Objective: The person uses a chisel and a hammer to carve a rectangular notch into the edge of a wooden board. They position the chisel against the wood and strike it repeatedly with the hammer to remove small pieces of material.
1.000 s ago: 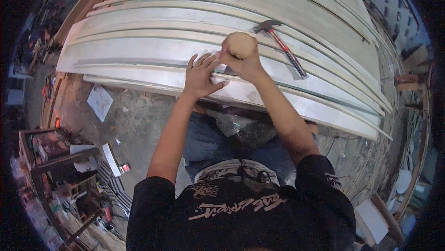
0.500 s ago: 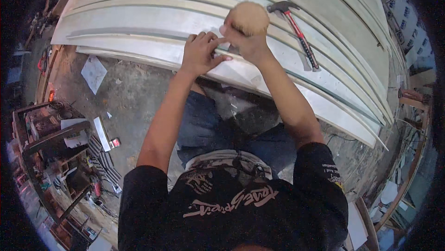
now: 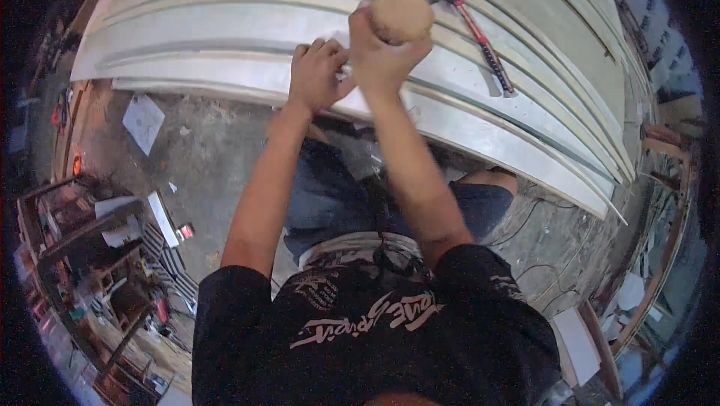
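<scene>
My right hand [image 3: 386, 64] grips a round tan block [image 3: 403, 12] with a flat, disc-like top, raised above a pale panel [image 3: 232, 34]. Whatever part of the block lies inside my fist is hidden. Just to its left, my left hand [image 3: 319, 74] has its fingers bent over a thin wooden strip [image 3: 210, 55] along the panel's near side. The left thumb and fingertips come close together beside my right wrist, and what they pinch there is hard to make out. A claw hammer [image 3: 480, 38] with a red and black handle lies on the panel right of my hands.
Several long strips run in curves across the panel. On the grey floor lie a white sheet [image 3: 143, 124] and a narrow white piece [image 3: 163, 218]. A cluttered wooden rack [image 3: 90, 241] stands at left. At lower right is a pale board [image 3: 576, 344].
My right hand has shifted left and slightly up with the round block, its forearm now more upright. My left hand has moved slightly left. The whole view has shifted a little too.
</scene>
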Available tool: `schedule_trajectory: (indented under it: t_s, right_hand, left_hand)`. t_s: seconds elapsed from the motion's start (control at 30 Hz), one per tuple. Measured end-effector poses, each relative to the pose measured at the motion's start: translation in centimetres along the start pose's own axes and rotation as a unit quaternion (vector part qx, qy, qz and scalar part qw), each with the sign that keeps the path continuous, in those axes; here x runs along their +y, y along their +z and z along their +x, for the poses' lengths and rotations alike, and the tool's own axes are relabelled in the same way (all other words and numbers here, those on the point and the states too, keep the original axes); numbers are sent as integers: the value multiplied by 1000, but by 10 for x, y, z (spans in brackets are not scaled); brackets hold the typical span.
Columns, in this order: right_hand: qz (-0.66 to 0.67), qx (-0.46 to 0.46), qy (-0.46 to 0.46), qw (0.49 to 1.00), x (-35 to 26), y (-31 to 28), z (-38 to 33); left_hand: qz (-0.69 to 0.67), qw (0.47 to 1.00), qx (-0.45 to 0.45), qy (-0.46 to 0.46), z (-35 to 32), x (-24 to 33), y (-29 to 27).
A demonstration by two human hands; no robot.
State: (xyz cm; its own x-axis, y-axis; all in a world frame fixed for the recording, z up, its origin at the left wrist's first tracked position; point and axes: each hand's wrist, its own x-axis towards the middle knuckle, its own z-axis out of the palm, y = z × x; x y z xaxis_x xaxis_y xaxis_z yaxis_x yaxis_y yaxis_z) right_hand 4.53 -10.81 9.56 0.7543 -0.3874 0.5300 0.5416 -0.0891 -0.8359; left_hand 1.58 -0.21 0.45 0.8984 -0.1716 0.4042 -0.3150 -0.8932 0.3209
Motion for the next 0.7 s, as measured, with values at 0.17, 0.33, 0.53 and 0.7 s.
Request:
schedule_trajectory:
  t_s: [0.17, 0.33, 0.53, 0.7]
  right_hand:
    - [-28, 37, -19, 999, -1, 5, -4]
    - [19, -160, 121, 979, 0, -20, 26]
    - [81, -271, 107, 953, 15, -23, 20]
    - [-115, -427, -113, 890, 14, -47, 17]
  left_hand:
    - [-5, 999, 32, 20, -3, 3, 6]
    - [35, 999, -5, 31, -2, 8, -4]
    - [139, 983, 81, -89, -9, -44, -2]
    - [106, 986, 106, -76, -20, -48, -10]
